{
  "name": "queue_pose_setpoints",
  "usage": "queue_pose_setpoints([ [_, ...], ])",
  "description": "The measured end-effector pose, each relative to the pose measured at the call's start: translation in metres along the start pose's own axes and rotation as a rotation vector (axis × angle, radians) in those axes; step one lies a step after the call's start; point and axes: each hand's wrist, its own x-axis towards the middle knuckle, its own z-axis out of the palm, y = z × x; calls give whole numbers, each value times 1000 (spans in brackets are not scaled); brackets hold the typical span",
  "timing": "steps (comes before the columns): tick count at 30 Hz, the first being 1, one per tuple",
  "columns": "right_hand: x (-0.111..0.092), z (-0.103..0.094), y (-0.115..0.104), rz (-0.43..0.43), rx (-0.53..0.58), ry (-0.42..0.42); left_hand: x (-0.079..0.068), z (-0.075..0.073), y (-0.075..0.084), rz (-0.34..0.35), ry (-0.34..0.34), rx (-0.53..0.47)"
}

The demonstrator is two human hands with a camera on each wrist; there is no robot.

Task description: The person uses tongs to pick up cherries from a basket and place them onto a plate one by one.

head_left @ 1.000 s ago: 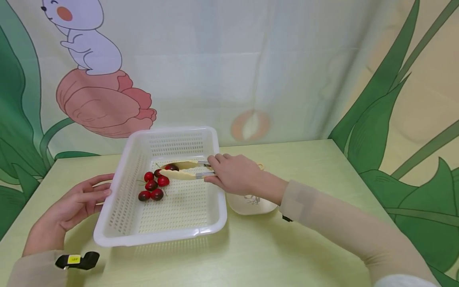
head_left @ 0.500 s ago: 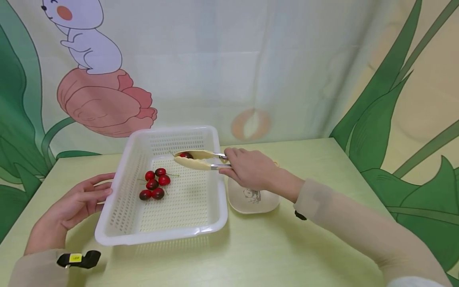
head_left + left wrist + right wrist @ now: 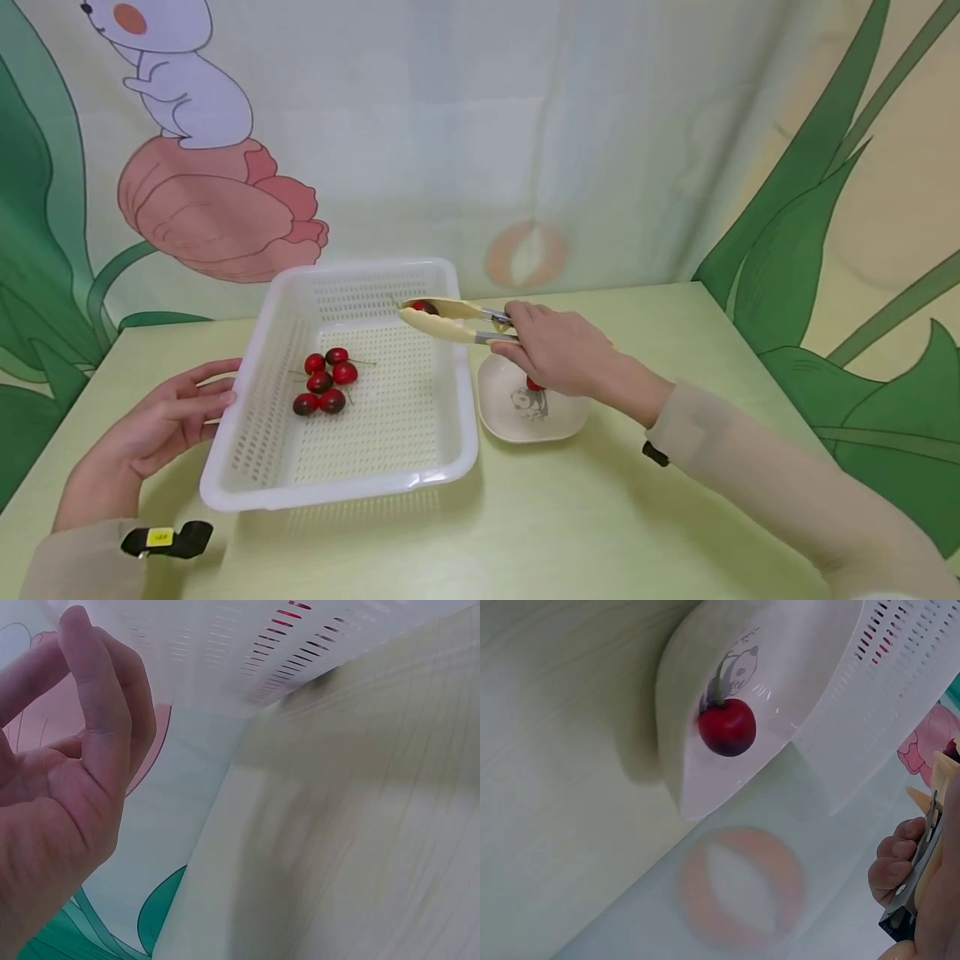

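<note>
My right hand (image 3: 558, 346) grips a pair of tongs (image 3: 442, 327) with cream scalloped tips and metal arms. A dark red cherry (image 3: 424, 307) with a stem sits between the tips, over the right part of the white perforated basket (image 3: 438, 479). Several more cherries (image 3: 319, 382) lie in a cluster on the basket floor. My left hand (image 3: 168, 417) holds the basket's left rim, thumb tip on the rim and fingers at its outer side. Right of the basket is a small white dish (image 3: 502, 421) with a panda drawing; one cherry (image 3: 727, 727) rests in it, partly hidden by my right hand in the head view.
The basket and dish stand close together on a pale yellow-green table (image 3: 525, 517). A curtain (image 3: 405, 150) with cartoon prints hangs at the table's back edge. Black wrist devices (image 3: 168, 540) are strapped on both sleeves.
The tongs have lifted one cherry off the cluster and moved right and up with it. The right hand now lies further right over the dish, and the left hand stays at the rim.
</note>
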Motion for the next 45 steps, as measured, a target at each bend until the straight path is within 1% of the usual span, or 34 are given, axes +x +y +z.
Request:
queue_pose_setpoints([
  [7, -15, -1, 13, 26, -10, 49, -1, 1, 0, -1, 22, 11],
  [17, -32, -3, 29, 65, 8, 59, -1, 1, -1, -4, 37, 20],
  [22, -38, 1, 37, 72, -4, 64, -1, 1, -1, -8, 42, 20],
  [30, -52, 7, 47, 118, 16, 94, -1, 0, -5, 0, 48, 41],
  [36, -64, 12, 53, 131, 15, 88, -1, 1, -6, -13, 78, 62],
  [40, -71, 15, 58, 136, 12, 86, -1, 2, -4, -12, 80, 69],
  [45, -78, 18, 65, 152, 8, 62, -1, 3, -2, -5, 81, 73],
])
